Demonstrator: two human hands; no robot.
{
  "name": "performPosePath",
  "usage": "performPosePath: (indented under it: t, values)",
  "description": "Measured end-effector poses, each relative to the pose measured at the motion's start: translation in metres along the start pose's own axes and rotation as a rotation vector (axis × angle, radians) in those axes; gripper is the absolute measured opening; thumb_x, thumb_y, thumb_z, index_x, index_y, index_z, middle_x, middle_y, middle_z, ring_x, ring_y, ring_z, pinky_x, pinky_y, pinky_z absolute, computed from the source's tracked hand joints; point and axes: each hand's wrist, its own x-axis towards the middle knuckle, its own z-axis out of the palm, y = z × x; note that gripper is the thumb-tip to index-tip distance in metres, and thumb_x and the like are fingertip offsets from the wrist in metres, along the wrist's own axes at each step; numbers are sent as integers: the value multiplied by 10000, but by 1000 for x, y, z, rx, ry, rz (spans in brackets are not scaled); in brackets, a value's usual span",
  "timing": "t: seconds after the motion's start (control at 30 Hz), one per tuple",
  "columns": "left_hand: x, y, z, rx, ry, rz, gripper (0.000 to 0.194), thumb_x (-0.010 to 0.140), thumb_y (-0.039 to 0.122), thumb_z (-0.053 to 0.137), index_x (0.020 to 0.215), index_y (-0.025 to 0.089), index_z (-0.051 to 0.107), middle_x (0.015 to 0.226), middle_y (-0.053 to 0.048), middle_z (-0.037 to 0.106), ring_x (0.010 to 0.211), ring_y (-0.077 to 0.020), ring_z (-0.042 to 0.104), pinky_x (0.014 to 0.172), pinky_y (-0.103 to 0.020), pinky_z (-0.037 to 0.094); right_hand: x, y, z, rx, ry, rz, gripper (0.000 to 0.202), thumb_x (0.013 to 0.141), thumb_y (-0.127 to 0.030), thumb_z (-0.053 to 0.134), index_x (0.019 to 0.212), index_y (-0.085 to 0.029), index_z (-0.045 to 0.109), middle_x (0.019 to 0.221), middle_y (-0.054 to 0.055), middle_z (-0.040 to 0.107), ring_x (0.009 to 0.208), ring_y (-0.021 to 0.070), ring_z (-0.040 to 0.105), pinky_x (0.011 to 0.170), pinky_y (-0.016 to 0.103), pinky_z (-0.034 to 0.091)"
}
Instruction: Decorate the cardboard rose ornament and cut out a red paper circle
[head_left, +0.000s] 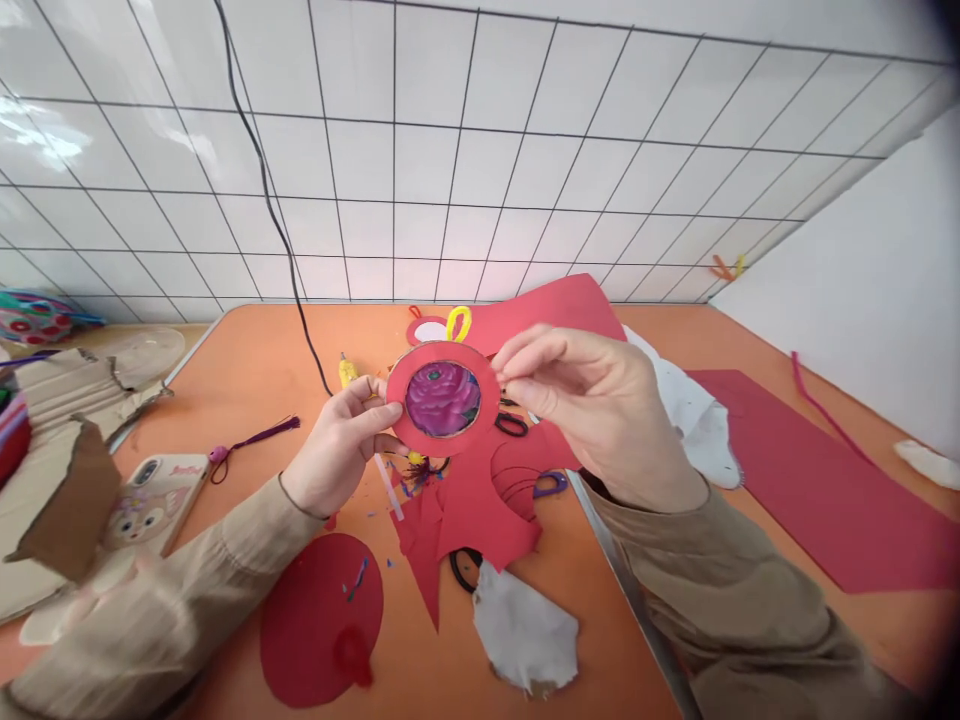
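Observation:
My left hand (341, 435) grips the left rim of a round red paper ornament (397, 400), thumb in front. Its middle is a purple flower-print cloth disc (442, 400), and a yellow fuzzy loop (459, 322) stands at its top. The fingers of my right hand (592, 400) are pinched together at the ornament's right rim; whatever lies between the fingertips is too small to make out. Below the ornament hangs or lies a dark tassel (424, 470); I cannot tell which. Red paper scraps (480, 520) lie underneath on the orange table (247, 360).
Left are cut cardboard (67, 490), a phone in a cartoon case (161, 495), a purple tassel (255, 437) and a yellow glue gun (347, 370) with a black cord. A red paper circle (315, 610), cloth scraps (529, 630), scissors (514, 425) and red sheets (825, 490) lie around.

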Motion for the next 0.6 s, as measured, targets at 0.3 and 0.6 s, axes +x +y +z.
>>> performPosePath:
  t: [0.3,0.6]
  values:
    - [-10,-6,10,33,-16,-23,314,747,190,764,1048,163,680,806,-34,693,653,-147,654,551,-252,599,10,17,-6,54,38,106,46,751,-216,713,750,-222,668,679,-15,675,626,137,661,566,278,537]
    - [-14,-7,14,25,-17,-53,246,717,180,784,940,166,681,826,-26,696,642,-143,664,551,-248,592,10,18,0,-131,67,14,76,746,-165,680,702,-224,661,764,3,663,759,158,642,749,354,555]
